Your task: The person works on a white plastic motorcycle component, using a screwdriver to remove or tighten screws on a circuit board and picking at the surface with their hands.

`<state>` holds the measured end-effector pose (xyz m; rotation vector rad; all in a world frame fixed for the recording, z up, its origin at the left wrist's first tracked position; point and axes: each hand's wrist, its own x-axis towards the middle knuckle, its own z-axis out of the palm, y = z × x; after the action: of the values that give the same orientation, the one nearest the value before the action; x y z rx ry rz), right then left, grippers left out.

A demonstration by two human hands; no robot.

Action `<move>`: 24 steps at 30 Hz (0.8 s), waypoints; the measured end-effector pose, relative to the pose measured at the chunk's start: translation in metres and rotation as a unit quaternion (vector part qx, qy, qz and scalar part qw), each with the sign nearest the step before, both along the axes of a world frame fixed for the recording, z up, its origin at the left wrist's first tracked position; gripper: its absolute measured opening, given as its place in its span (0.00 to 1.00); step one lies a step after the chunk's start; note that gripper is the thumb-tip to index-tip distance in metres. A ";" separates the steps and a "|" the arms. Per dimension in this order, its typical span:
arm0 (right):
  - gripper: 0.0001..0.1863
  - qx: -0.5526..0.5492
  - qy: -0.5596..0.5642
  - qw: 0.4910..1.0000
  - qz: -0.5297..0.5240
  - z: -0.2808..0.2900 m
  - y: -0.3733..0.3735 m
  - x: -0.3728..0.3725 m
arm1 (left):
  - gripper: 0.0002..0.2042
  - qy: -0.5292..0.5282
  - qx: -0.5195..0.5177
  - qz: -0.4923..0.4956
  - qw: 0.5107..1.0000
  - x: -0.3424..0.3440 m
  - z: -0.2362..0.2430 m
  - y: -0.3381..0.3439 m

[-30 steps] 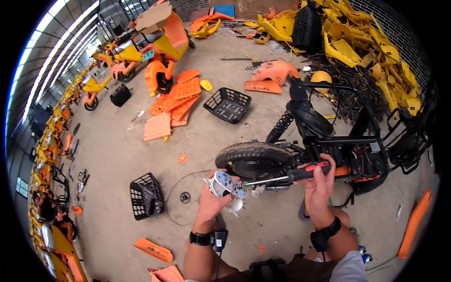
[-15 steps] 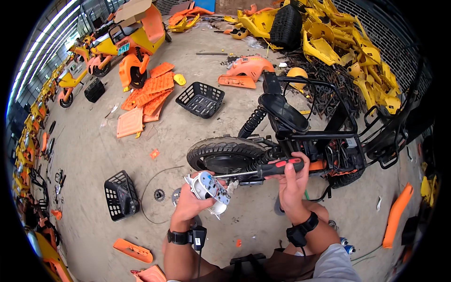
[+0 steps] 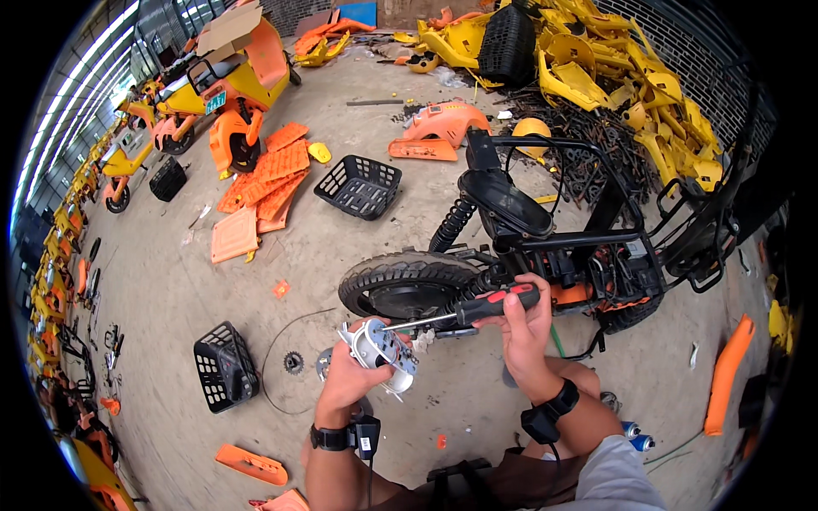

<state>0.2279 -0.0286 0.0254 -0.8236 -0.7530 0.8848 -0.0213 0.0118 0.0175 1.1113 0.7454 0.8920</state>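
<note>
My left hand (image 3: 341,383) is closed around a white plastic housing (image 3: 368,347), its thumb across the lower side. A blue-grey circuit board (image 3: 397,349) with small parts sits on the housing's face. My right hand (image 3: 527,336) grips a screwdriver (image 3: 492,305) by its black and red handle, the shaft pointing left. Its tip meets the upper edge of the board; whether it sits in a screw I cannot make out. Just beyond my hands stands a stripped black scooter frame (image 3: 588,247) with its wheel (image 3: 409,284) to the left.
Black plastic baskets (image 3: 223,366) (image 3: 358,186) rest on the concrete floor. Orange panels (image 3: 264,183) lie stacked farther off, near parked yellow-orange scooters (image 3: 247,85). Yellow body panels (image 3: 588,77) heap up at the back right. A long orange strip (image 3: 729,375) lies at the right.
The screwdriver has shifted left and slightly down, its tip now at the board's upper edge. The housing has turned a little in my left hand. The whole view has shifted slightly.
</note>
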 end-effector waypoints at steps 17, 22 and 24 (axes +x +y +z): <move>0.12 -0.137 -0.041 0.990 -0.003 0.005 0.000 0.010 | 0.28 0.147 0.058 0.046 0.986 0.001 0.001 -0.004; 0.12 -0.125 -0.080 0.988 0.034 0.006 -0.002 0.014 | 0.29 0.111 0.030 0.019 0.993 -0.006 -0.002 -0.004; 0.13 -0.084 -0.112 0.988 0.059 0.005 -0.003 0.019 | 0.30 0.102 0.031 0.016 0.994 -0.008 0.000 -0.004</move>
<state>0.2465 -0.0311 0.0302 -1.0477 -0.9393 0.9816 -0.0294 0.0076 0.0172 1.2615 0.9108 0.8409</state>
